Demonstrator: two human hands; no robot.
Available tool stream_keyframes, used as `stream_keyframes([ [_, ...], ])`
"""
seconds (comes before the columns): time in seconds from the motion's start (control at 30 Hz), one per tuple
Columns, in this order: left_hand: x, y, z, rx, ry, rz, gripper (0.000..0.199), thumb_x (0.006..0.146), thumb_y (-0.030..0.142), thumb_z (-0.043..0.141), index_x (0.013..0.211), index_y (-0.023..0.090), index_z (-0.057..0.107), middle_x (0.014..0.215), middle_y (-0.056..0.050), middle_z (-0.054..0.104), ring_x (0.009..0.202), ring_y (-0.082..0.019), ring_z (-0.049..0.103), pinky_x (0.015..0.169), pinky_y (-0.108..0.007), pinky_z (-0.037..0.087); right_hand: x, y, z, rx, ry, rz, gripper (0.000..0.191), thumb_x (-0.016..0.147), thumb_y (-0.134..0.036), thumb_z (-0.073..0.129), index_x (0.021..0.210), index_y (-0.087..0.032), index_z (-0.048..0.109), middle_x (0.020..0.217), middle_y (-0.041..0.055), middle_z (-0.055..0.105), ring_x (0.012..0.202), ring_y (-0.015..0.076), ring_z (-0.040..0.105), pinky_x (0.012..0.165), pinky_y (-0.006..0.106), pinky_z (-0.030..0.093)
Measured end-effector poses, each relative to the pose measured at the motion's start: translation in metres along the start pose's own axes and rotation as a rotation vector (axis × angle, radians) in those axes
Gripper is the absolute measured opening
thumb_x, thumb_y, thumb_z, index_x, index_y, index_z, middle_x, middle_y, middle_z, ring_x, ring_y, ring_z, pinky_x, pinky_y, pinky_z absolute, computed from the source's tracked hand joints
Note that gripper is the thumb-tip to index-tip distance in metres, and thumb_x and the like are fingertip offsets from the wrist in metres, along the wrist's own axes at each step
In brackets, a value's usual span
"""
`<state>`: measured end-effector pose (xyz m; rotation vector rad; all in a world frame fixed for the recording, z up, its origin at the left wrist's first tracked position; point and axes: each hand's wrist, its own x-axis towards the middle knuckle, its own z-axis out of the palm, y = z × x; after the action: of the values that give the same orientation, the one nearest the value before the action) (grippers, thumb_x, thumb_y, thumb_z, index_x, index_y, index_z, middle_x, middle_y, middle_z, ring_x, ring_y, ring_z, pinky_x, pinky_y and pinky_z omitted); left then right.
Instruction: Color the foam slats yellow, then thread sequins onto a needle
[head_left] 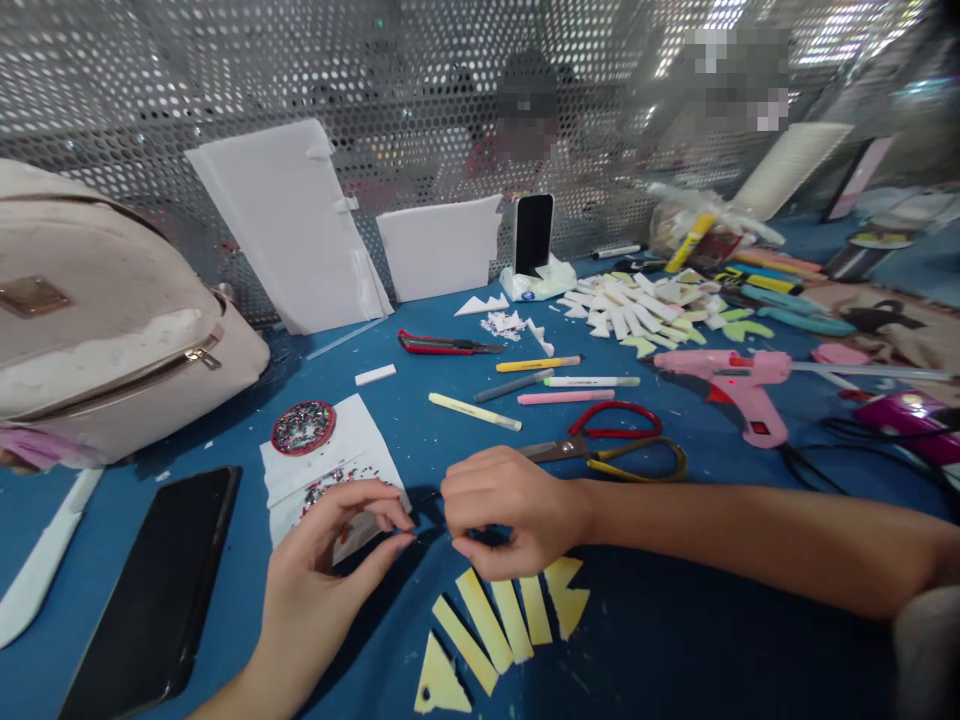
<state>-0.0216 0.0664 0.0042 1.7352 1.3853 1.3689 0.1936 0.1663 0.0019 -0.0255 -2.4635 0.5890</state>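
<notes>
My left hand (pixel 337 570) is closed in a pinch, thumb and fingertips almost meeting, over the edge of a white paper sheet (pixel 367 430). Facing it, my right hand (pixel 510 510) curls with thumb and fingers pressed together. Anything in either pinch is too small to make out. On the sheet lie a red round lid (pixel 303 428) full of tiny glittery bits and a scatter of the same bits (pixel 330 490). Below my hands, several yellow strips (pixel 484 622) are spread between a triangular piece with a hole (pixel 441 680) and a notched piece (pixel 568 598).
Scissors (pixel 570 450) lie behind my right hand, with markers (pixel 566 398) and a red box cutter (pixel 446 344) beyond. A pink glue gun (pixel 739 380) and a pile of cut pieces (pixel 637 305) are at right. A black phone (pixel 154 600) and backpack (pixel 112 320) occupy the left.
</notes>
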Motion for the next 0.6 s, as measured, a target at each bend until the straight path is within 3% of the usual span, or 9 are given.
stream_keyframes([
  [0.4,0.0009,0.0003,0.0008,0.005,0.007,0.006,0.030,0.083,0.009,0.075,0.107,0.026,0.069,0.085,0.003,0.074,0.079,-0.012,0.072,0.075,-0.018,0.059,-0.0028,0.0022,0.0030,0.034,0.077,0.038,0.020,0.087,-0.014,0.052,0.072,-0.021,0.042,0.065,-0.0031,0.044,0.063,0.0130,0.038,0.061,0.027,0.034],
  [0.6,-0.0014,0.0008,-0.0013,0.029,-0.034,0.075,0.025,0.085,0.010,0.075,0.106,0.023,0.070,0.086,0.000,0.074,0.081,-0.016,0.071,0.075,-0.025,0.059,-0.0011,0.0012,0.0017,-0.018,0.007,0.042,0.021,0.089,-0.015,0.051,0.071,-0.022,0.042,0.064,-0.0029,0.044,0.063,0.0134,0.040,0.061,0.027,0.034],
])
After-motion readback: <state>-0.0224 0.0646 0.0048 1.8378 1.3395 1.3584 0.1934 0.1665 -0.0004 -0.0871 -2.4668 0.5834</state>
